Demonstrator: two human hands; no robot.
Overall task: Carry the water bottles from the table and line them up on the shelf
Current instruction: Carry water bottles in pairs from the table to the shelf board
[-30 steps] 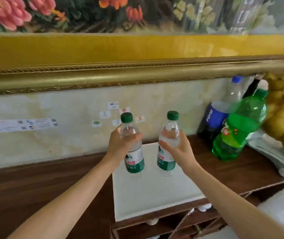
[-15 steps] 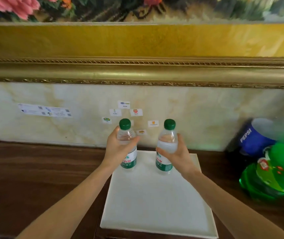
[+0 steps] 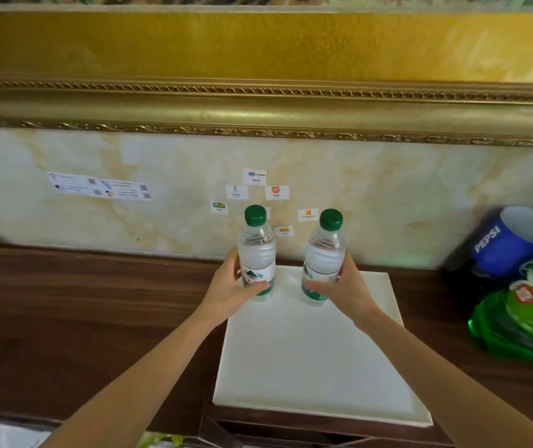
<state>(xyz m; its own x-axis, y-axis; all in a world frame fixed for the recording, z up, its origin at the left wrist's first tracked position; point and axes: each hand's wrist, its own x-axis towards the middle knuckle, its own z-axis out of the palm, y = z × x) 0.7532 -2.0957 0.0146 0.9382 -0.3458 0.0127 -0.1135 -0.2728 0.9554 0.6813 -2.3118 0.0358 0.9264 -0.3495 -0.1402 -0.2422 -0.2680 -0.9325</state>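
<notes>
Both water bottles now lower, bases at white pad's (image 3: 317, 357) far edge; left hand (image 3: 229, 289) grips left bottle (image 3: 256, 253), right hand (image 3: 346, 286) right bottle (image 3: 323, 253); risk: tipping if let go tilted.

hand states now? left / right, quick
Left hand: closed around the left water bottle, upright over the white board.
Right hand: closed around the right water bottle, upright.

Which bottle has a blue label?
The Pepsi bottle at the right edge by the wall. Both small water bottles, left and right, carry green-and-white labels.
</notes>
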